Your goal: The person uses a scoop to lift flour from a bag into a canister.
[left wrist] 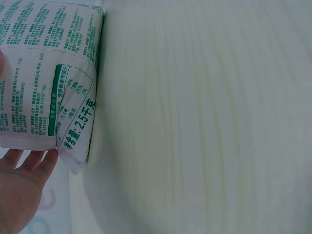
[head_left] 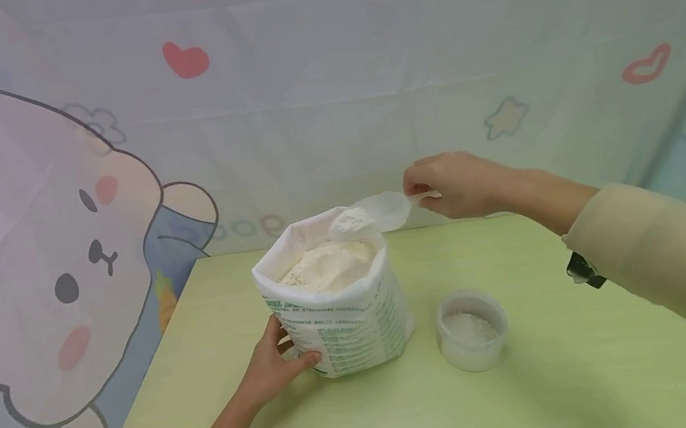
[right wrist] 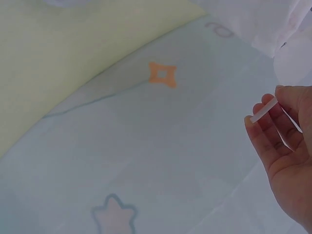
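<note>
A white bag of flour (head_left: 359, 335) with green print stands on the table, its top open and pale flour (head_left: 327, 268) showing inside. My left hand (head_left: 274, 360) holds the bag's lower left side, thumb on the front face and fingers round the side; the left wrist view shows those fingers against the bag (left wrist: 29, 97). Over the bag's back right rim, a translucent scoop (head_left: 389, 209) carries a small heap of white flour. My right hand (head_left: 459, 184) pinches its handle, whose end (right wrist: 263, 111) shows between the fingers in the right wrist view.
Right of the bag stands a round translucent tub (head_left: 475, 355) with white powder in it. The pale yellow-green table (head_left: 596, 354) ends at a hanging cloth (head_left: 333, 136) printed with a rabbit, hearts and stars.
</note>
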`<move>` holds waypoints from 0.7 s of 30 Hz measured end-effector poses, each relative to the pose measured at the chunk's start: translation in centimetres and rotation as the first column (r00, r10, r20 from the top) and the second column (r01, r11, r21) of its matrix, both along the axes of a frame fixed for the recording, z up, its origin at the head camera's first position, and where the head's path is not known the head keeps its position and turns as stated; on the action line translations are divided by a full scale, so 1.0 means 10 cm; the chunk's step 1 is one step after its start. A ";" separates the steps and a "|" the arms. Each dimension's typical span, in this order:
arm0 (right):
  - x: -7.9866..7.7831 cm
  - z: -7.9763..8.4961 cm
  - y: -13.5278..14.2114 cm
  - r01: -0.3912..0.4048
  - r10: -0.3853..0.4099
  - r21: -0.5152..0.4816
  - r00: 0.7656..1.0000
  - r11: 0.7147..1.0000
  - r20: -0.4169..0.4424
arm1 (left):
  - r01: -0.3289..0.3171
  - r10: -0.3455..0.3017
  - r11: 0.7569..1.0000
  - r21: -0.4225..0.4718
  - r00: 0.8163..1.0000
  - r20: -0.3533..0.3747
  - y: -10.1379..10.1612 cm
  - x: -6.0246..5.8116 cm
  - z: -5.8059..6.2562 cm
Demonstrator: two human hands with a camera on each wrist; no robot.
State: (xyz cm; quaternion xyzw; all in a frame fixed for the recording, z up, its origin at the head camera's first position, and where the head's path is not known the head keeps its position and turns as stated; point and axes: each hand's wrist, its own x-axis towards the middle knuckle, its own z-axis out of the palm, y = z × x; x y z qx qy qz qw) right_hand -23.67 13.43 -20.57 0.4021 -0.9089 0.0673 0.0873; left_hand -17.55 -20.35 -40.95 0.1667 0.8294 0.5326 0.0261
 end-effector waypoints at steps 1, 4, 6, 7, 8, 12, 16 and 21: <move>0.00 0.00 0.03 0.007 -0.007 -0.002 1.000 1.000 0.000 | 0.002 -0.002 1.000 0.000 1.000 0.000 0.00 0.00 0.00; 0.01 0.00 0.10 0.018 -0.018 -0.012 1.000 1.000 -0.006 | 0.006 -0.006 1.000 0.000 1.000 -0.001 -0.01 -0.01 -0.01; 0.02 -0.01 0.16 0.017 -0.017 -0.016 1.000 1.000 -0.014 | 0.007 -0.007 1.000 0.005 1.000 -0.003 -0.02 -0.02 -0.02; 0.02 -0.01 0.18 0.014 -0.014 -0.019 1.000 1.000 -0.018 | 0.006 -0.006 1.000 0.008 1.000 -0.007 -0.02 -0.02 -0.03; 0.02 -0.02 0.21 0.011 -0.011 -0.019 1.000 1.000 -0.025 | 0.004 -0.004 1.000 0.012 1.000 -0.006 -0.03 -0.04 -0.06; 0.03 -0.05 0.31 0.018 -0.019 -0.015 0.999 1.000 -0.047 | -0.010 0.010 1.000 0.007 1.000 -0.009 -0.06 -0.11 -0.18; 0.05 -0.08 0.42 0.042 -0.043 -0.008 0.998 0.999 -0.046 | -0.010 0.010 1.000 -0.001 1.000 -0.019 -0.09 -0.16 -0.28; 0.08 -0.12 0.55 0.047 -0.047 -0.010 0.998 0.999 -0.039 | -0.005 0.005 1.000 0.010 1.000 -0.027 -0.09 -0.18 -0.30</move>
